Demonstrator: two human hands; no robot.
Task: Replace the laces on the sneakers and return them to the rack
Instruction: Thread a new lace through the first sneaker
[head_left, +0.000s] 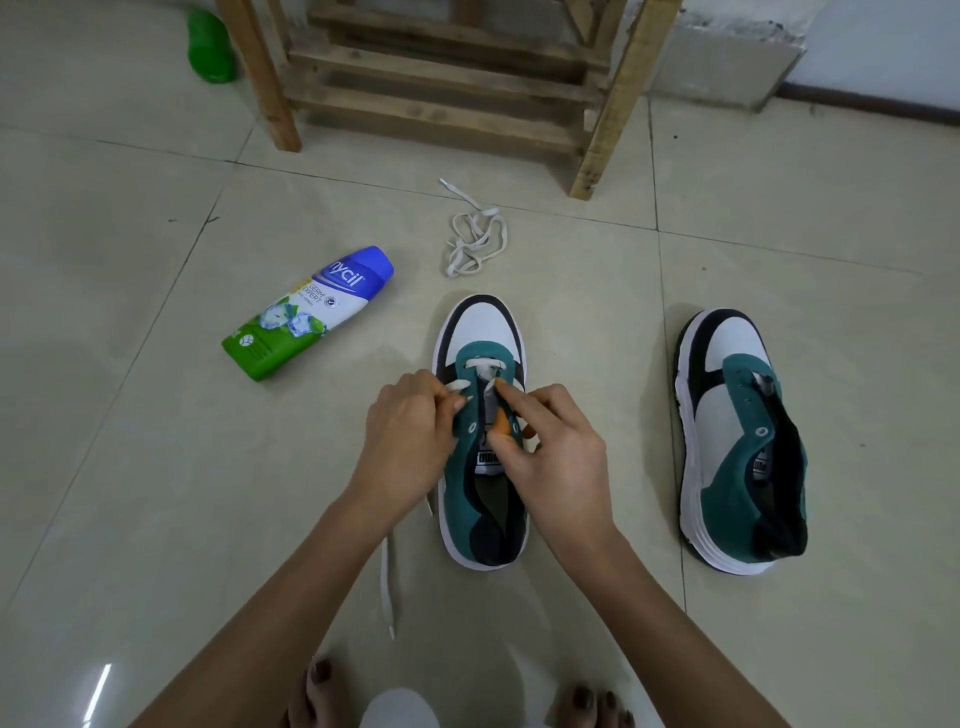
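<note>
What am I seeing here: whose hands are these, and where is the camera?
No machine here: a person wears one camera on the head, looking down at their own bare hands. On the pale tiled floor, the left hand pinches a white flat lace at the eyelets of a teal, white and black sneaker, while the right hand grips its lacing edge. Its unlaced twin stands to the right. Beyond are a tangled off-white lace, a blue-capped white and green powder bottle on its side, and a wooden slatted rack.
</note>
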